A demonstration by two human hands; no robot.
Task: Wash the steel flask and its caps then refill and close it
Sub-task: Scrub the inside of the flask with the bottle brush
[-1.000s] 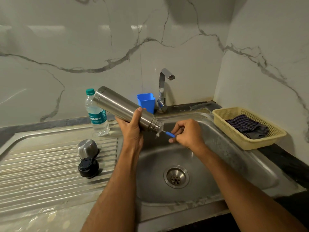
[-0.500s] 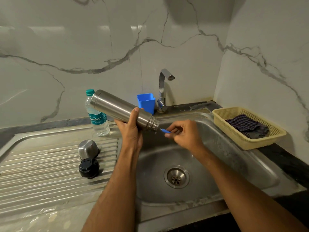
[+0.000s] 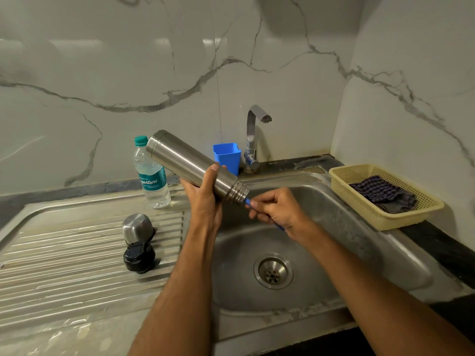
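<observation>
Nearest, the steel sink (image 3: 401,258) sits in the worktop (image 3: 77,337), its ribbed drainboard (image 3: 64,265) carrying a black inner cap (image 3: 139,256) and, touching it behind, a steel cap (image 3: 137,228). Over the basin the left hand (image 3: 205,201) grips the steel flask (image 3: 190,164), tilted mouth-down to the right; the right hand (image 3: 276,210) is closed on a blue brush handle (image 3: 247,201) entering its mouth. Beyond stand a water bottle (image 3: 151,176), a blue cup (image 3: 227,156) and the tap (image 3: 253,137) against the marble wall (image 3: 102,73). A yellow basket (image 3: 380,219) holding a checked cloth (image 3: 383,192) fills the right edge.
</observation>
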